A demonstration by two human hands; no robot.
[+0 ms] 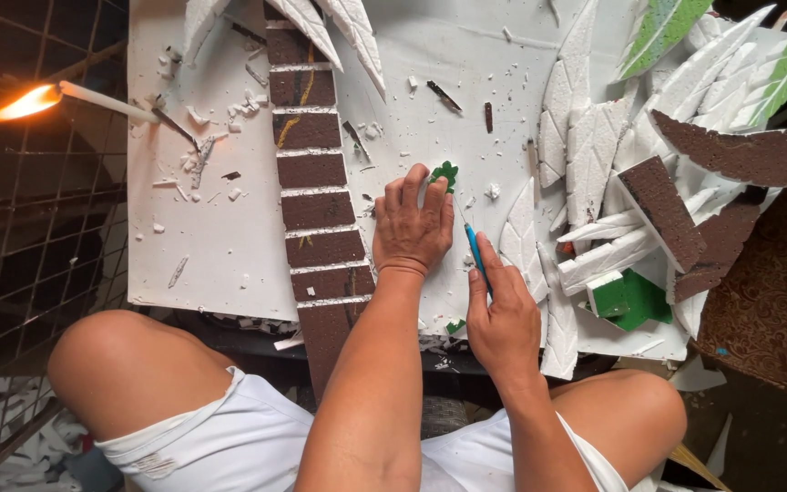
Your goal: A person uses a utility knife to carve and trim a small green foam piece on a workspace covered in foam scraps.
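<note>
My left hand (412, 226) lies flat on a white foam board (220, 228), its fingertips pressing on a small green cut-out shape (445, 173). My right hand (501, 319) grips a thin blue-handled knife (476, 251) whose blade points up toward the green shape. A long brown segmented foam strip (316, 182), like a palm trunk, runs down the board just left of my left hand.
A lit white candle (102, 102) sticks out over the board's left edge, flame at far left. White carved foam leaves (585, 146), brown foam pieces (662, 210) and green blocks (630, 299) pile up on the right. Foam scraps litter the board. My bare knees sit below.
</note>
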